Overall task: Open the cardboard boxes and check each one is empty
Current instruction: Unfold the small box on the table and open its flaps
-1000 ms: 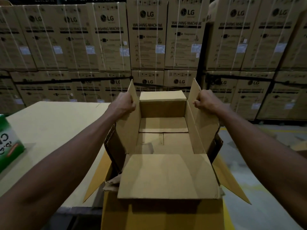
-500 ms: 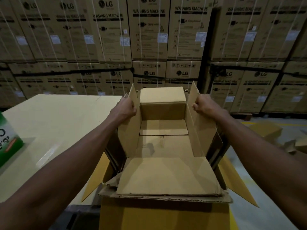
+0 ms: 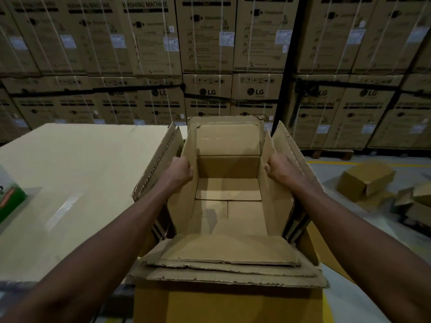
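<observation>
Both hands are clamped on the side flaps of the open box (image 3: 228, 206), well apart from each other with the box mouth between them. Left hand (image 3: 179, 170) grips the left flap (image 3: 184, 183) with fingers curled over its upper edge; right hand (image 3: 279, 170) grips the right flap (image 3: 275, 194) the same way, knuckles turned toward the middle. Each flap stands tilted outward. A second, rougher layer of cardboard (image 3: 158, 164) shows just outside each held flap, its edges torn and ragged.

That box sits nested in a larger yellow-brown box (image 3: 221, 304) directly below the camera, at the right edge of the counter (image 3: 77, 183). Its far flap (image 3: 227, 138) stands upright, and the near flap (image 3: 228, 250) lies folded outward toward the person, over more torn cardboard layers. Inside, only the bare bottom panels show, with a seam running across them and a shadow on the left part.

On the counter's left edge a green packet (image 3: 10, 201) is partly cut off by the frame. Behind the counter rises a wall of stacked washing machine cartons (image 3: 207, 54), strapped with bands. To the right, on the floor (image 3: 349, 229), lie several small cardboard boxes (image 3: 366, 180), some on their sides, near a yellow line (image 3: 331, 163)
</observation>
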Tool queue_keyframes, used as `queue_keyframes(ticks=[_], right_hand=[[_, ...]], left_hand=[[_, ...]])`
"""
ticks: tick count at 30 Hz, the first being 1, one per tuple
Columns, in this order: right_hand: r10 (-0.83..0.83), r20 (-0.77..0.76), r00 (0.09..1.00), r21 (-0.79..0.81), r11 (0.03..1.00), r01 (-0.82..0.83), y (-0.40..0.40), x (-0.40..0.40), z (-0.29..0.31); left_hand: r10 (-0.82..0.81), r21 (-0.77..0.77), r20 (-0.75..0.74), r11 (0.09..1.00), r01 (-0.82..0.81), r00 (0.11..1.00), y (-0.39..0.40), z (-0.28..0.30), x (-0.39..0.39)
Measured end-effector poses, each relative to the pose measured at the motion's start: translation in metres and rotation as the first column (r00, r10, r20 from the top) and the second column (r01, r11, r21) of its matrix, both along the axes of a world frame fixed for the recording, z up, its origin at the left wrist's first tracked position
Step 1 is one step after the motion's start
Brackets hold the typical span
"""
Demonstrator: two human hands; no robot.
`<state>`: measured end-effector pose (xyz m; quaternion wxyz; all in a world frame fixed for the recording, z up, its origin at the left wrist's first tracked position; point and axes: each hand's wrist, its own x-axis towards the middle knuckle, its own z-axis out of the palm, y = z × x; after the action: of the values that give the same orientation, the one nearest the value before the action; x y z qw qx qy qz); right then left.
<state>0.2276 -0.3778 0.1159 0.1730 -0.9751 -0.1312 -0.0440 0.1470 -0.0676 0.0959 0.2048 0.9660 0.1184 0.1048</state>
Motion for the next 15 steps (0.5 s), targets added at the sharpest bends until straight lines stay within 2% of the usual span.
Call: queue_keyframes(ticks=[6, 15], right_hand=[[0.003, -0.015, 1.0, 0.008, 1.0, -0.003, 0.002, -0.006, -0.016], [-0.027, -0.01, 1.0, -0.037, 0.999, 0.027, 0.009, -0.007, -0.019]], left_hand=[[-0.02, -0.023, -0.008, 1.0, 0.019, 1.0, 0.001, -0.026, 0.001], [0.012, 0.017, 0.004, 1.0, -0.012, 1.0, 0.01, -0.031, 0.002]])
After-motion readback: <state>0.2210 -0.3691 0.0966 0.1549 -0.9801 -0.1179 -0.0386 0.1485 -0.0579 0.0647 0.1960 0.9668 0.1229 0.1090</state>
